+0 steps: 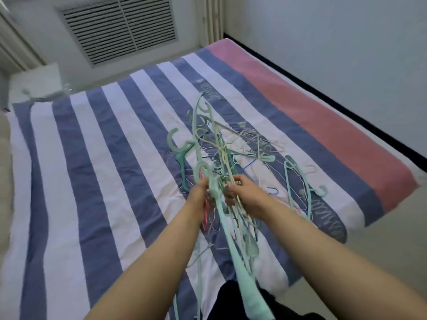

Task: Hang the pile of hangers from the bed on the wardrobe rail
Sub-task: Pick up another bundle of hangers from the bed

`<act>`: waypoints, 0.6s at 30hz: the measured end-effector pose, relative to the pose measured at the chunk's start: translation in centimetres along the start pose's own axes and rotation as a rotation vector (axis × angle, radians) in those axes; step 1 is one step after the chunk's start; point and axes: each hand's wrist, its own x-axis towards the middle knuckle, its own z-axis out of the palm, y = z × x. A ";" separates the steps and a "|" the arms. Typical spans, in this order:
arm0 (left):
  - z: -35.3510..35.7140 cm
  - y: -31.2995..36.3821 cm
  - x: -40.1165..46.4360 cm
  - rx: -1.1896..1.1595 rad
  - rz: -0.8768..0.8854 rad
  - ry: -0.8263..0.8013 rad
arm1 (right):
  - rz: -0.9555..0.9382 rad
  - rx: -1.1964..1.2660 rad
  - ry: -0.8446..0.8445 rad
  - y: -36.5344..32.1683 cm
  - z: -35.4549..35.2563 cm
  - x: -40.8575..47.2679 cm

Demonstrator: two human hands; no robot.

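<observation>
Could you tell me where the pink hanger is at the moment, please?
In the head view it sits low centre, inside the bundle of hangers, in the left hand's grip, just above the striped bedsheet.

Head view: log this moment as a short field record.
left hand: grips the bundle
right hand: grips the same bundle
held: tangled bundle of mint-green plastic and thin wire hangers, lifted
left on bed: few mint-green hangers
surface: blue-and-white striped bedsheet with pink edge
wardrobe rail: not in view
</observation>
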 end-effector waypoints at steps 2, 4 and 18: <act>0.8 -0.3 -0.6 -0.045 0.059 -0.079 | 0.007 0.050 0.004 -0.1 0.5 0.2; 1.2 -1.0 -1.1 -0.025 0.110 -0.145 | -0.011 0.080 0.048 -0.6 0.3 0.1; -2.1 0.8 -0.1 0.065 0.099 -0.166 | -0.269 -0.431 -0.066 -1.2 3.1 -3.0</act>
